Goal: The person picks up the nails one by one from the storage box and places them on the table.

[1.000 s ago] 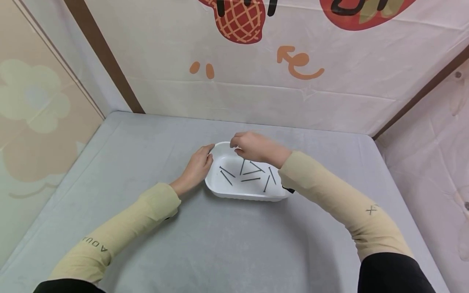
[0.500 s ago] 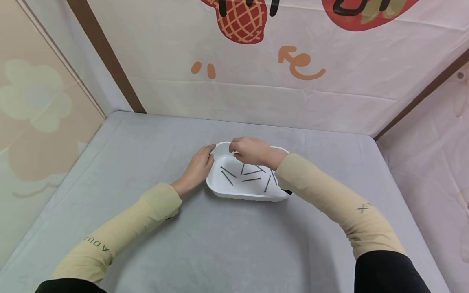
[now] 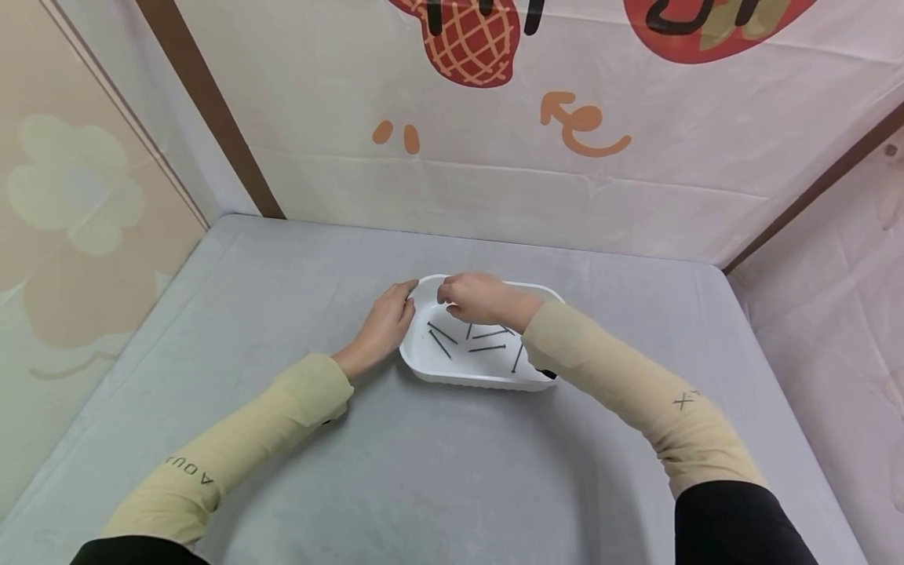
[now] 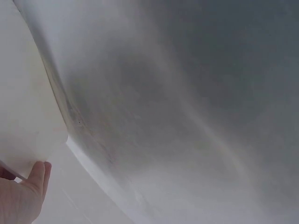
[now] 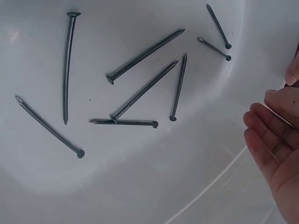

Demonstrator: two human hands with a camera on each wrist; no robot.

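Note:
A white oval tray (image 3: 487, 383) sits on the table with several dark nails (image 3: 487, 348) scattered inside. At its left end my left hand (image 3: 384, 318) grips the rim, thumb towards the inside. Part of this hand (image 4: 21, 198) shows at the lower left of the left wrist view. Over the far left part of the tray, my right hand (image 3: 476, 298) has its fingers bent. In the right wrist view, thumb and index finger of that hand (image 5: 278, 149) pinch a nail (image 5: 290, 86), of which only a dark sliver shows at the frame edge. The right forearm hides the tray's right end.
A grey cloth covers the table (image 3: 424, 471). Beyond its far edge hangs a pale printed curtain (image 3: 480, 188). Floral panels stand at the left (image 3: 92, 259) and a quilted pale panel (image 3: 833, 314) at the right.
My right hand has come slightly nearer and lower over the tray, its forearm shifting left and covering more of the nails. The left hand stays at the rim.

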